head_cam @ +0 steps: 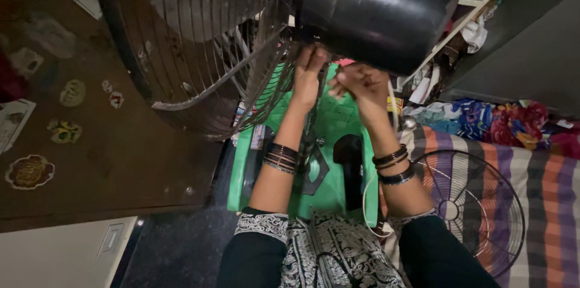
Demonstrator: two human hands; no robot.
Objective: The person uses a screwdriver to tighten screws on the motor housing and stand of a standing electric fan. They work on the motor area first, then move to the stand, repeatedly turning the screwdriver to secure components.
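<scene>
A big fan fills the top of the head view: a wire cage [199,40] on the left and a black motor housing [377,13] on the right. My left hand [308,76] reaches up under the housing where it meets the cage, fingers pressed against the underside. Just right of it, my right hand [362,85] has its fingers curled below the housing; whether it holds anything small is hidden. Both wrists carry dark bangles. A thin white cable [366,194] loops down by my right forearm.
A green plastic stool [338,125] stands below the hands with a black fan part [349,158] on it. A loose round fan grille [477,209] lies on a striped bedsheet [544,185] at the right. A brown door with stickers [90,143] stands at the left. Cluttered shelves [471,34] rise at the upper right.
</scene>
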